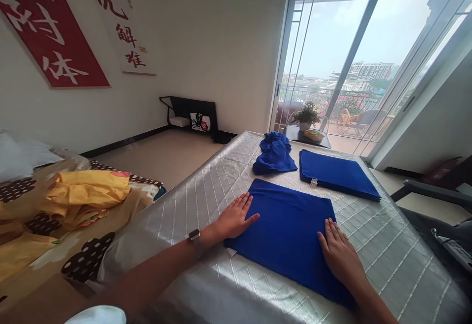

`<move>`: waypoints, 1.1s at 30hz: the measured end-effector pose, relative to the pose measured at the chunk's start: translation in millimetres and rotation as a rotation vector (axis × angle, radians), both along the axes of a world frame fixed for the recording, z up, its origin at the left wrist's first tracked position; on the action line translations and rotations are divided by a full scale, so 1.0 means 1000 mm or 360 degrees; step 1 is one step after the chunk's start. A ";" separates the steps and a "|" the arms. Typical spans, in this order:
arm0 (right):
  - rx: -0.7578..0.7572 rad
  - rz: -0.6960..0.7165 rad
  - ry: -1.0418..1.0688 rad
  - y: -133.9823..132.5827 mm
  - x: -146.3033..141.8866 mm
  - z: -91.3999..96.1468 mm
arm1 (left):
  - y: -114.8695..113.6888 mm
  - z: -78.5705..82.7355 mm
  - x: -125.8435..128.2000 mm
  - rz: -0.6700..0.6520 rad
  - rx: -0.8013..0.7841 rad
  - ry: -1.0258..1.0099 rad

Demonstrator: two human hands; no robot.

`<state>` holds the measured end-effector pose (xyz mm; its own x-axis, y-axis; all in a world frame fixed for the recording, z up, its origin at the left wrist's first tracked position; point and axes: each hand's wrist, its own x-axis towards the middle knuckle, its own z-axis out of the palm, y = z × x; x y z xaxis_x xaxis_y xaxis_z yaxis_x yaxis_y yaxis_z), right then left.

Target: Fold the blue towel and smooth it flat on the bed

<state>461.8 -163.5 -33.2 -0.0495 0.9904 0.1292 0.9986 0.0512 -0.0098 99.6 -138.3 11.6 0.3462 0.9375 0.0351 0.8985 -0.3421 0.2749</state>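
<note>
A blue cloth (283, 235), folded into a flat rectangle, lies on the silver quilted mattress (191, 206) in front of me. On its left edge rests my left hand (234, 217), fingers stretched out and flat, with a watch on the wrist. My right hand (341, 250) lies open along the cloth's right edge. A small white tag sticks out at the cloth's near left corner. Beyond it sits a neat stack of folded blue cloth (337, 172), also with a white tag. To the left of that stack is a crumpled blue cloth (275, 154).
At the left a bed with patterned bedding (88, 255) carries a rumpled yellow cloth (88, 189). A small table (322, 139) with a potted plant (307, 116) stands past the mattress, by the glass sliding door (332, 44). A dark chair (435, 193) is at the right.
</note>
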 end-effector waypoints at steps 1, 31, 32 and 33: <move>-0.0005 -0.0002 -0.0037 0.001 0.001 0.002 | -0.001 -0.001 -0.003 0.0012 -0.0002 -0.0002; 0.0030 -0.0058 0.0174 0.102 0.008 0.009 | 0.008 0.006 0.008 0.0170 0.0108 0.0097; 0.0039 -0.0057 0.0178 0.102 0.008 0.009 | 0.011 0.010 0.017 0.0133 0.0137 0.0087; 0.0050 -0.0057 0.0185 0.102 0.008 0.010 | 0.014 0.014 0.031 0.0058 0.0167 0.0070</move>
